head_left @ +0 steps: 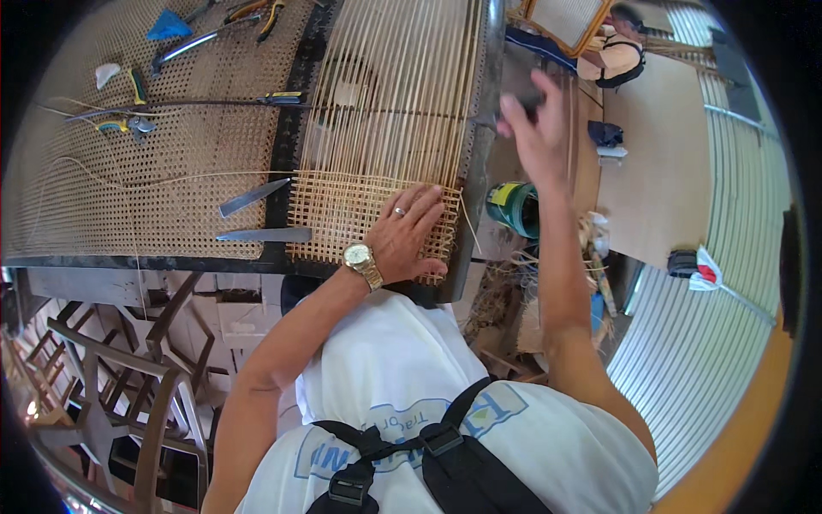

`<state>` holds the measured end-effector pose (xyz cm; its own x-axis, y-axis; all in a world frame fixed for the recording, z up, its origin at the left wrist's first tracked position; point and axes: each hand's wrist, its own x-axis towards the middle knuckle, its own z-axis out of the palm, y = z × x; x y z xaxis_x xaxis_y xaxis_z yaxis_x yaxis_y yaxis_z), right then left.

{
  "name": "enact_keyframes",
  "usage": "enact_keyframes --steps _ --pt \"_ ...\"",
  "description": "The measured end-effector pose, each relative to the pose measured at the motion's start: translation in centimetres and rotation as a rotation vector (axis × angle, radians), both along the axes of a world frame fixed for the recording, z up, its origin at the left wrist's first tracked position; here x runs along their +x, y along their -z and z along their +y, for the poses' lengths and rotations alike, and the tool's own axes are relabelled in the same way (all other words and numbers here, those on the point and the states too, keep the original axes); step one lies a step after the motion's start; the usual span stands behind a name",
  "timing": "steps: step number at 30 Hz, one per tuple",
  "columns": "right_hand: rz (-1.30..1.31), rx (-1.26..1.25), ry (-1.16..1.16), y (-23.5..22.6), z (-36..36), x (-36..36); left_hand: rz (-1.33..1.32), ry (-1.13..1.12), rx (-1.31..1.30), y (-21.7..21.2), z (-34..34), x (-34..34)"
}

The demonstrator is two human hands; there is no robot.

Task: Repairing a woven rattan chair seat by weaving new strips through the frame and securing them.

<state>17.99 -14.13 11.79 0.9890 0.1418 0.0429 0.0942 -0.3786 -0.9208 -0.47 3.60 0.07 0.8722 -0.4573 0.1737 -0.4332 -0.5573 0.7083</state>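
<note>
The pale woven cane panel (368,218) is pressed flat under spread left fingers (419,210), while a strand is seemingly pinched in the blurred, raised right hand (535,128).

pliers (257,12) | 2 metal blades (253,197) | green bucket (516,208) | wooden chair frames (128,394)

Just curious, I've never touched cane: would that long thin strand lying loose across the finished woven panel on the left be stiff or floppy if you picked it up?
Probably floppy: the loose strand curves across the woven panel. Likely very light, being so thin.
</note>
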Motion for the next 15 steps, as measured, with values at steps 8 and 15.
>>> enact_keyframes --steps 8,15 --pt "0.133 0.026 0.034 5.2 -7.7 -8.6 -0.064 -0.157 0.213 -1.9 -3.9 -0.5" --pt "0.006 0.017 -0.082 6.3 -8.6 -8.6 -0.064 -0.191 0.24 -2.3 -5.6 -1.1"
